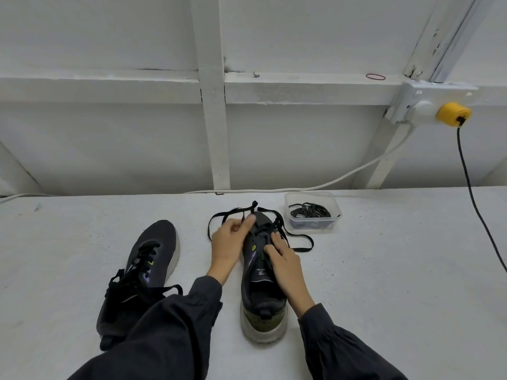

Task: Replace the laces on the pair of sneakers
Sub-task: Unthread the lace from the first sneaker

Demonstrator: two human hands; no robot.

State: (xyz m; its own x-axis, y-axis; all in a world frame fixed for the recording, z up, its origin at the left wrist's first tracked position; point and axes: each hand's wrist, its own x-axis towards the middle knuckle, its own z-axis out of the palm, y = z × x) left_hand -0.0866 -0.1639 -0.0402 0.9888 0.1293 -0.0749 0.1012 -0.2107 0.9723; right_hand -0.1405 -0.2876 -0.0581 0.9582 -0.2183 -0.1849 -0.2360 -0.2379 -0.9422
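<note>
Two dark sneakers stand on the white table. The right sneaker (262, 292) points away from me at the centre, heel toward me. A flat black lace (297, 242) trails loose from its front on both sides. My left hand (230, 242) pinches the lace at the shoe's toe end. On the tongue and eyelets, my right hand (282, 260) grips the lacing with curled fingers. The left sneaker (145, 267) lies to the left, still laced, partly hidden by my left sleeve.
A clear plastic tub (329, 200) holding coiled black laces sits just beyond the right sneaker. A white cable (343, 176) runs along the table's back edge. At the far right a black cord (466, 174) hangs from a yellow plug (451, 113). White wall behind.
</note>
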